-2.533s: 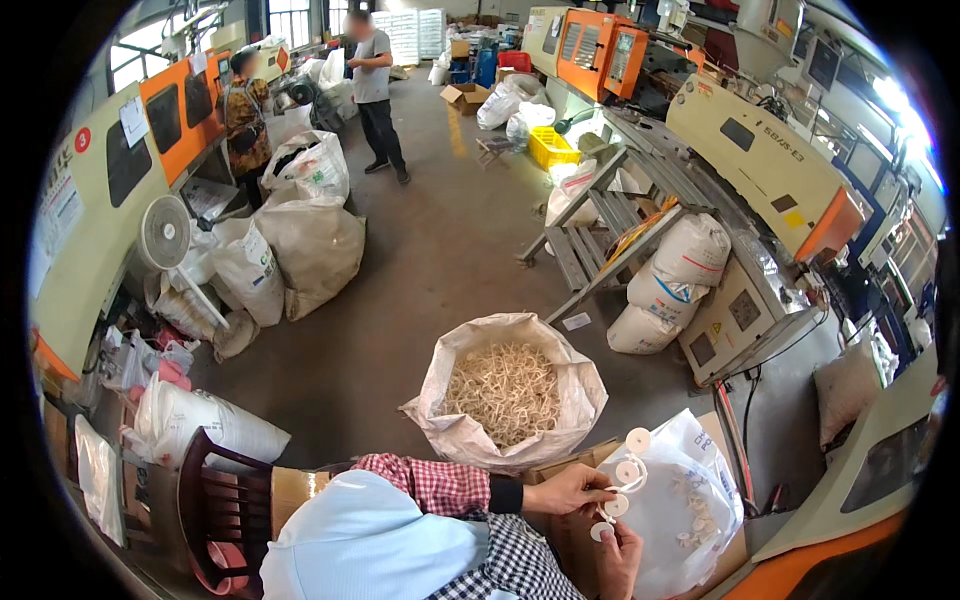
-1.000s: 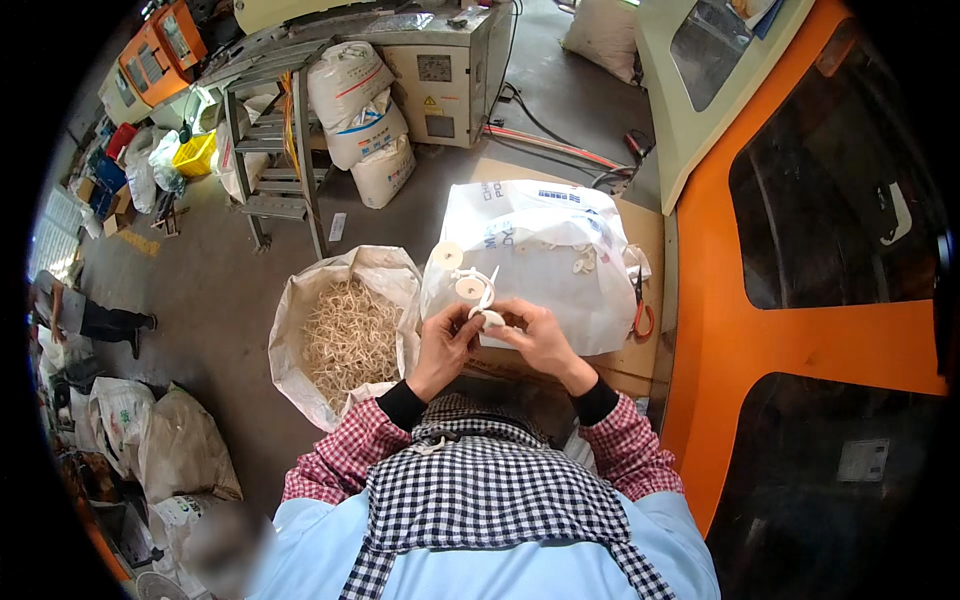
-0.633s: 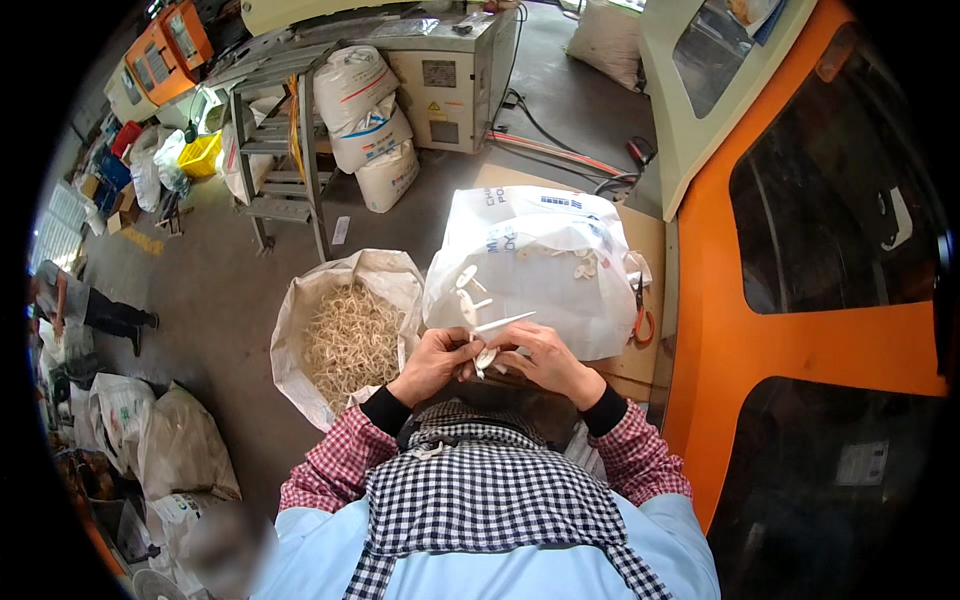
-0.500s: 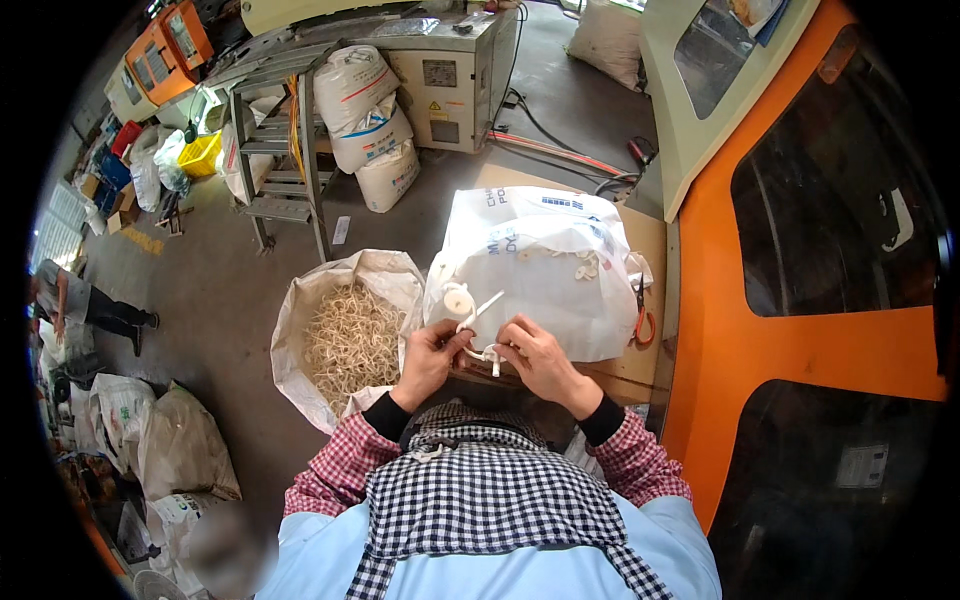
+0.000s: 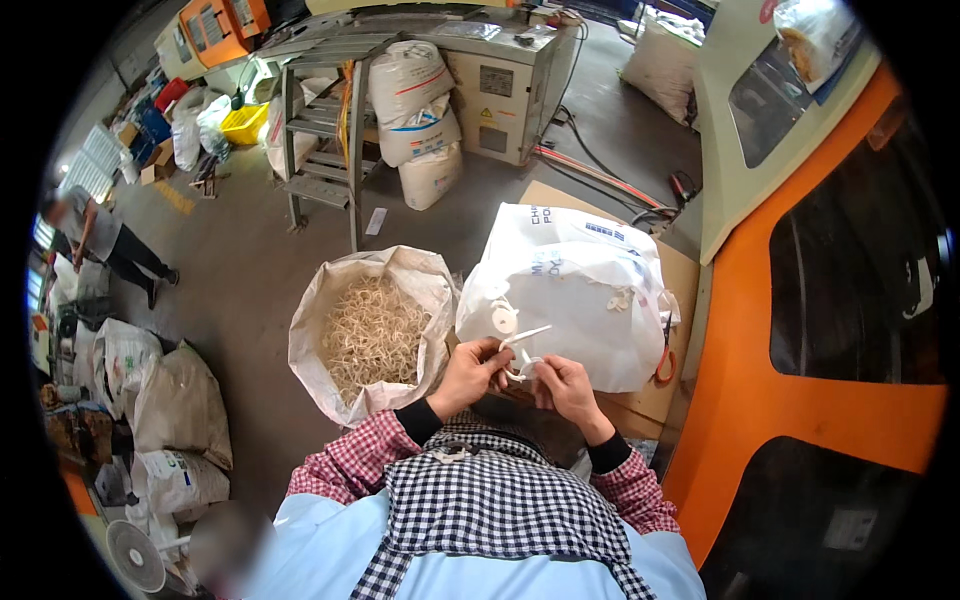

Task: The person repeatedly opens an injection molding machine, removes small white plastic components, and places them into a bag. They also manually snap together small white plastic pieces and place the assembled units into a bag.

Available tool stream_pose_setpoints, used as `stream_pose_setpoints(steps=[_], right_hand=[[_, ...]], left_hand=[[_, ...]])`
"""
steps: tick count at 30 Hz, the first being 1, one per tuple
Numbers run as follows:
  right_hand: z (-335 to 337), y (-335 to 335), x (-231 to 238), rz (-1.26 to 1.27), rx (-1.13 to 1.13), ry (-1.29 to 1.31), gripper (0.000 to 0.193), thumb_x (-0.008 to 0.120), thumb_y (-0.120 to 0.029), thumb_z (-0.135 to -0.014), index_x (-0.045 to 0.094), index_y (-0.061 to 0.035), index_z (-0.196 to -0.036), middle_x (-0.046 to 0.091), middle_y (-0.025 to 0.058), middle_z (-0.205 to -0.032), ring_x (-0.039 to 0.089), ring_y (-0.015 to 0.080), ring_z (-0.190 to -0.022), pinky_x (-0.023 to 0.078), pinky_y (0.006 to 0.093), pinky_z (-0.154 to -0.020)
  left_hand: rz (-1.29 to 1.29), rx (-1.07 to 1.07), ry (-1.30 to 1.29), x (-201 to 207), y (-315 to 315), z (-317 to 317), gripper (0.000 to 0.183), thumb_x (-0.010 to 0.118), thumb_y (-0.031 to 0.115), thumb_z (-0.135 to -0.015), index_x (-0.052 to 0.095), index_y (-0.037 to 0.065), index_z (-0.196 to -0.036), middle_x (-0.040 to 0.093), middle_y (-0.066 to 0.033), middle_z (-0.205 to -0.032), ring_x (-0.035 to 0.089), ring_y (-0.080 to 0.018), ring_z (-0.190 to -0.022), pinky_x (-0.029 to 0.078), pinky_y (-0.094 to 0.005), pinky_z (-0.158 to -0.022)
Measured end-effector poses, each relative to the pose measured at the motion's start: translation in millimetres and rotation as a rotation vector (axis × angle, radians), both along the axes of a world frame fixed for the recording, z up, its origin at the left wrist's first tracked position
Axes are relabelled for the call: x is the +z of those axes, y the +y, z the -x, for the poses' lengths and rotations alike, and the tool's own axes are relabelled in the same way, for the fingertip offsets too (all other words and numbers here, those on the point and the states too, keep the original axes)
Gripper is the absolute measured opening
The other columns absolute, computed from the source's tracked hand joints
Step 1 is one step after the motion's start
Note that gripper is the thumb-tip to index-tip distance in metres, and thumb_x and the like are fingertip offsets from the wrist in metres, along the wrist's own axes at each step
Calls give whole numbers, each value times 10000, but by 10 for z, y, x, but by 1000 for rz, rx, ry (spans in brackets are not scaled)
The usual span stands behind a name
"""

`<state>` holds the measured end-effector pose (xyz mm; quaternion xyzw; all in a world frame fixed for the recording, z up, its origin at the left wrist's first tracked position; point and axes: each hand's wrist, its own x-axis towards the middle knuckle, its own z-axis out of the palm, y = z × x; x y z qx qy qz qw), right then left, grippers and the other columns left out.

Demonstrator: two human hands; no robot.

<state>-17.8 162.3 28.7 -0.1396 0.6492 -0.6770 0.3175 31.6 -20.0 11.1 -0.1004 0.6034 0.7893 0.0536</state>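
Note:
My left hand (image 5: 473, 378) is closed in a pinch on a thin white plastic runner (image 5: 530, 334), whose straight stick points up and right past the fingertips. Close beside it, my right hand (image 5: 568, 388) pinches a small white plastic part (image 5: 524, 368) at the runner's lower end. Whether part and runner are still joined cannot be made out. Just beyond the left fingers is a round white plastic piece (image 5: 503, 318) with a hole in its middle, against the white plastic bag (image 5: 560, 300). A few small white pieces (image 5: 620, 299) show at the bag's right side.
An open woven sack (image 5: 325, 385) full of curly off-white runners (image 5: 375, 330) stands left of my hands. Orange-handled scissors (image 5: 665, 365) lie right of the bag on cardboard (image 5: 680, 270). An orange machine (image 5: 740, 400) rises at right. Metal steps (image 5: 330, 185) and stacked sacks (image 5: 430, 180) stand ahead.
The view has shifted, so the whole scene sits further right. My right fingers have lowered slightly around the small part; the left hand keeps its pinch.

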Motion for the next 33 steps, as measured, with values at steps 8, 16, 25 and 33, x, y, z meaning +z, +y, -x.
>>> stream_pose_setpoints(steps=[8,16,25,33], right_hand=[[1006,110,-696,-720,-305,422,404,513,-378,-878,597,8,-796,569,67,-619,545,166,-555,431,310,-520],[735,-153,299,37,-63,697,284,503,-211,-911,565,20,-1063,606,143,-972,593,177,-826,462,285,-733],[454,-142,451,-220,55,880,135,557,-36,-842,532,0,-969,563,103,-887,550,228,-791,442,300,-713],[308,-245,380,-242,99,1002,144,572,-56,-819,495,9,-921,520,168,-877,531,321,-757,429,374,-644]], left_hand=[[869,221,528,2,-1,243,96,562,29,-819,589,-10,-902,587,-174,-824,579,-330,-728,470,-371,-621],[949,17,566,34,-220,262,127,584,37,-796,609,3,-916,598,-148,-841,590,-317,-748,478,-354,-649],[939,-105,560,-13,-334,127,116,589,72,-793,620,29,-896,593,-139,-820,590,-315,-757,478,-362,-655],[919,-122,511,-183,-458,-24,193,615,56,-773,621,39,-965,605,-135,-837,588,-301,-795,475,-346,-707]])
